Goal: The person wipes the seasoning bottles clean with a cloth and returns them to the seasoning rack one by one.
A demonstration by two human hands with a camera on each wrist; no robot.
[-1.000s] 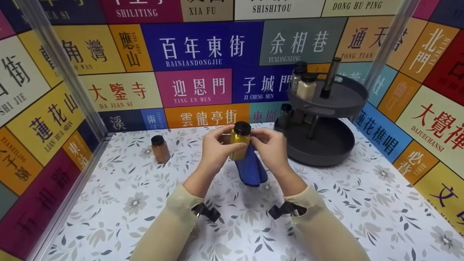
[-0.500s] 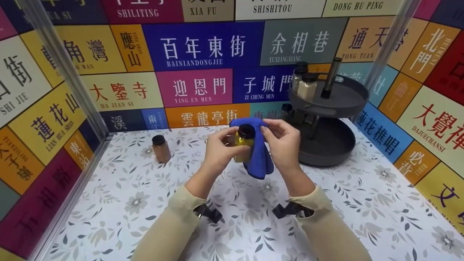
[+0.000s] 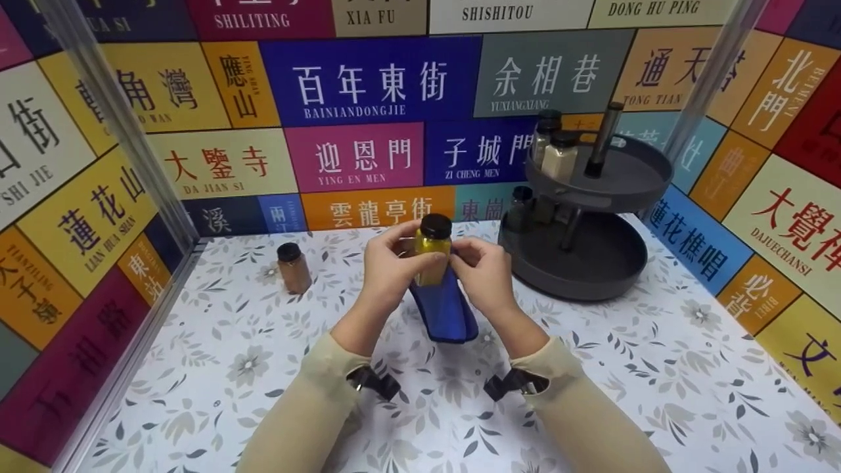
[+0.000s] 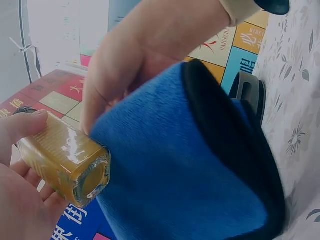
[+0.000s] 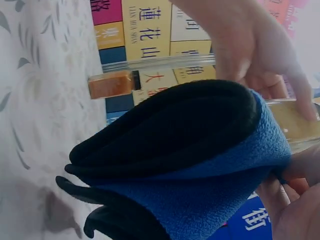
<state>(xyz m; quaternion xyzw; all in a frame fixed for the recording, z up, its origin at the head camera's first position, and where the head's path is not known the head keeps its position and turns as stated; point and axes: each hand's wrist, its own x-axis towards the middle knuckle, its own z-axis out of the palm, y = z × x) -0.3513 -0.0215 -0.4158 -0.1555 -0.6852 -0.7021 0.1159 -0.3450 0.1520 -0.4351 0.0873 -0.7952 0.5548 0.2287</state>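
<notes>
In the head view my left hand [image 3: 389, 266] grips a glass spice jar [image 3: 433, 253] of yellow powder with a black lid, thumb across its front. The jar is held upright above the table. My right hand [image 3: 485, 269] pinches a folded blue cloth [image 3: 447, 312] with dark edging just to the jar's right. The cloth hangs down behind and below the jar. In the left wrist view the jar's glass base [image 4: 94, 177] overlaps the edge of the cloth [image 4: 165, 160]. From the right wrist, the cloth's folds [image 5: 215, 185] hide most of the work.
A jar of brown powder [image 3: 294, 269] stands on the flowered table [image 3: 217, 394] to the left. At the back right is a black two-tier round rack [image 3: 578, 263], with a jar of pale powder [image 3: 560, 157] and other jars on it. Sign-covered walls [image 3: 368, 72] enclose the table.
The right hand and cloth swung up and right half a second ago, the cloth showing above the jar's lid. Now both are back lower and left, beside the jar, which has shifted slightly left.
</notes>
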